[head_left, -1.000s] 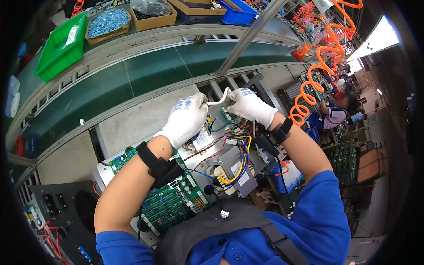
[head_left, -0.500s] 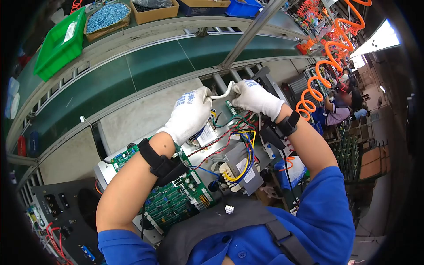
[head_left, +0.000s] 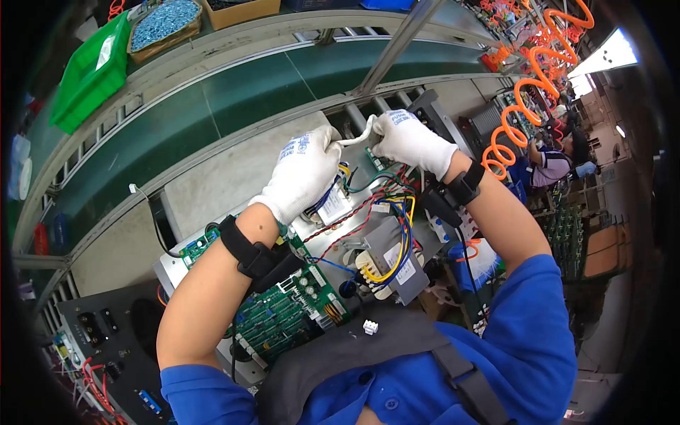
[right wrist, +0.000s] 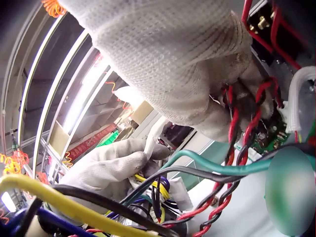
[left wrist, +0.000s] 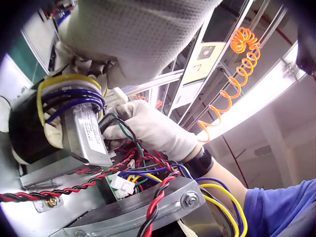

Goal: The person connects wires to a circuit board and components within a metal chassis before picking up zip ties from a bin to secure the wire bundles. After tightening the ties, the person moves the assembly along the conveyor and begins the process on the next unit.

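Both hands wear white knit gloves. My left hand (head_left: 303, 171) pinches one end of a white sleeved cable (head_left: 357, 140) above the open chassis. Its other end runs up to my right hand (head_left: 413, 144), whose fingers pinch it. In the right wrist view the white sleeved cable (right wrist: 155, 136) rises from the left fingers and passes behind the right glove. Twisted red-black wires (right wrist: 236, 121) run up to the right fingers there. Just below the left hand sits a labelled transformer (left wrist: 81, 128) with yellow, white and blue leads. The fingertips of the right hand are partly hidden.
A green circuit board (head_left: 283, 319) and a second transformer (head_left: 397, 258) lie on the chassis nearer the body. A green belt (head_left: 255, 95) runs behind. A green bin (head_left: 92, 78) stands back left. Coiled orange hose (head_left: 520, 106) hangs right.
The head view has shifted slightly. Both hands keep hold of the white sleeved cable, which bends a little more steeply up toward the right hand than a second ago.
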A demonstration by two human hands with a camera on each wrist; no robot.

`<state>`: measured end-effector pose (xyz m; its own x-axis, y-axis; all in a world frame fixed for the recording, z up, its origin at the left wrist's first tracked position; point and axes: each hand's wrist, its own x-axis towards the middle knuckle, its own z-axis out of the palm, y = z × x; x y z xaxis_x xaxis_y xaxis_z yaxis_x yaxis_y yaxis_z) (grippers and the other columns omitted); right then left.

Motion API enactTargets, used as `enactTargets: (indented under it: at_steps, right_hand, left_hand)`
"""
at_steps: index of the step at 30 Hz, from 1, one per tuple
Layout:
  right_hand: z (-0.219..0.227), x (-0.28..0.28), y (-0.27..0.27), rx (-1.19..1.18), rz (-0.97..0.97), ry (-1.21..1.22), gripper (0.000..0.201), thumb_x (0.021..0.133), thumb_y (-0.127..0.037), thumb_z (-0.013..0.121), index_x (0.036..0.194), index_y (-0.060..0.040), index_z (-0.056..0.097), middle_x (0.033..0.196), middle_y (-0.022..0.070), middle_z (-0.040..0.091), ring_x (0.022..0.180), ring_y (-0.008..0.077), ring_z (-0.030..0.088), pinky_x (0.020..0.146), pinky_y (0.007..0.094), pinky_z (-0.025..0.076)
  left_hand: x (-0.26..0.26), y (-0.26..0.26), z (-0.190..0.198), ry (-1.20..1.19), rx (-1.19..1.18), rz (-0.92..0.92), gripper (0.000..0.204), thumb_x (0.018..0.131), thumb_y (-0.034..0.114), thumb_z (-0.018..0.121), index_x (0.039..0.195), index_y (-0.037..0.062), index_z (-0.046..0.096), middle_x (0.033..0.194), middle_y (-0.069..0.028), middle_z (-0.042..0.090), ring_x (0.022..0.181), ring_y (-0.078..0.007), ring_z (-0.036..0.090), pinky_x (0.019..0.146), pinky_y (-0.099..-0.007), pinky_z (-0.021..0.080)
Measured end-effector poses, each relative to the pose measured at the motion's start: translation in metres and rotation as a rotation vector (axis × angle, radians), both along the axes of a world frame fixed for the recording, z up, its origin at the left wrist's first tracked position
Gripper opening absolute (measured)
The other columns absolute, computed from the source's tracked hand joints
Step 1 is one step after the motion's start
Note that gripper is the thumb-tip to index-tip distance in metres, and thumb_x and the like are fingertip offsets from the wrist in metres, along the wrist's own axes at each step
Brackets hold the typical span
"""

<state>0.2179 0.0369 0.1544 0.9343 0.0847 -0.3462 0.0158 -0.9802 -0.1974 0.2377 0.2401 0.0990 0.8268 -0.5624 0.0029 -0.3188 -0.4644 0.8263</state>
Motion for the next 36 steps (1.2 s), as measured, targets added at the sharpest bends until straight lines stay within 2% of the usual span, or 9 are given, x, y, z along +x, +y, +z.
enactTargets:
  at_steps: [6,14,21,24,28,30,31,32,36]
  right_hand:
    - [-0.014,0.004,0.002,-0.084,0.048,-0.157,0.018,0.067,-0.013,0.071,0.082,-0.0036,0.069,0.077,0.0176,0.067,0.077,0.0331,0.067,0.071,0.0398,0.052]
    - [-0.022,-0.015,-0.011,0.083,0.014,-0.275,0.015,0.071,-0.011,0.065,0.085,-0.0039,0.069,0.078,0.0187,0.067,0.08,0.0335,0.067,0.074,0.0396,0.053]
    - [0.037,-0.102,-0.001,0.702,0.017,-0.328,0.03,0.089,-0.019,0.062,0.109,0.0035,0.064,0.097,0.0102,0.066,0.09,0.0164,0.063,0.08,0.0288,0.049]
    - [0.049,-0.166,0.026,0.775,0.488,-0.311,0.029,0.086,-0.017,0.068,0.109,-0.0003,0.065,0.1,0.0109,0.066,0.091,0.022,0.063,0.081,0.0339,0.05]
    - [0.01,-0.218,0.079,0.785,0.679,-0.347,0.024,0.081,-0.011,0.067,0.103,-0.0045,0.06,0.107,0.0131,0.062,0.102,0.0296,0.06,0.087,0.0373,0.047]
    - [0.008,-0.215,0.078,0.817,0.458,0.009,0.019,0.085,-0.012,0.062,0.103,-0.0049,0.06,0.107,0.0128,0.061,0.096,0.0307,0.061,0.085,0.0357,0.048]
    - [0.009,-0.209,0.074,0.863,0.468,-0.158,0.016,0.094,-0.018,0.056,0.102,-0.0057,0.062,0.104,0.0111,0.065,0.089,0.0245,0.064,0.083,0.0322,0.05]
    - [0.024,-0.209,0.077,1.181,0.127,-0.102,0.025,0.1,-0.025,0.051,0.101,-0.0044,0.064,0.095,0.0078,0.067,0.084,0.0155,0.063,0.078,0.0294,0.051]
    - [0.023,-0.198,0.078,1.22,-0.001,-0.143,0.026,0.101,-0.024,0.051,0.104,-0.0023,0.064,0.084,0.0017,0.066,0.074,0.007,0.058,0.069,0.0258,0.05]
  left_hand:
    - [0.004,0.003,0.003,0.017,0.059,-0.036,0.028,0.092,0.016,0.052,0.111,0.0002,0.062,0.086,-0.0119,0.067,0.081,-0.0207,0.065,0.075,-0.0328,0.05]
    - [-0.032,0.071,0.078,-0.107,0.126,0.038,0.029,0.089,0.011,0.058,0.114,-0.0036,0.061,0.099,-0.0143,0.068,0.088,-0.0182,0.065,0.079,-0.0322,0.05]
    - [-0.125,0.125,0.052,-0.403,0.271,-0.001,0.015,0.082,0.005,0.059,0.095,0.0009,0.067,0.1,-0.0153,0.065,0.098,-0.033,0.061,0.087,-0.0392,0.047]
    - [-0.156,0.11,0.059,-0.468,0.187,0.002,0.023,0.082,0.001,0.057,0.104,0.0016,0.065,0.099,-0.0176,0.065,0.096,-0.0351,0.062,0.085,-0.0419,0.048]
    - [-0.179,0.1,0.074,-0.335,0.107,0.029,0.029,0.09,-0.003,0.049,0.117,-0.0012,0.06,0.104,-0.0172,0.065,0.096,-0.0283,0.065,0.086,-0.0352,0.05]
    - [-0.179,0.105,0.076,-0.248,0.012,0.132,0.03,0.091,-0.002,0.048,0.119,-0.0021,0.059,0.106,-0.0164,0.066,0.098,-0.0245,0.065,0.086,-0.0335,0.05]
    - [-0.178,0.11,0.075,-0.181,-0.022,0.179,0.03,0.092,0.001,0.05,0.12,-0.0021,0.059,0.106,-0.0162,0.066,0.096,-0.0219,0.065,0.085,-0.0318,0.05]
    - [-0.177,0.112,0.074,-0.19,-0.029,0.183,0.03,0.092,0.001,0.05,0.12,-0.0021,0.059,0.106,-0.0162,0.066,0.096,-0.0219,0.065,0.085,-0.0318,0.05]
    - [-0.17,0.105,0.065,-0.296,0.14,0.095,0.033,0.086,0.008,0.056,0.118,-0.0006,0.06,0.108,-0.0191,0.064,0.096,-0.0308,0.065,0.086,-0.0375,0.05]
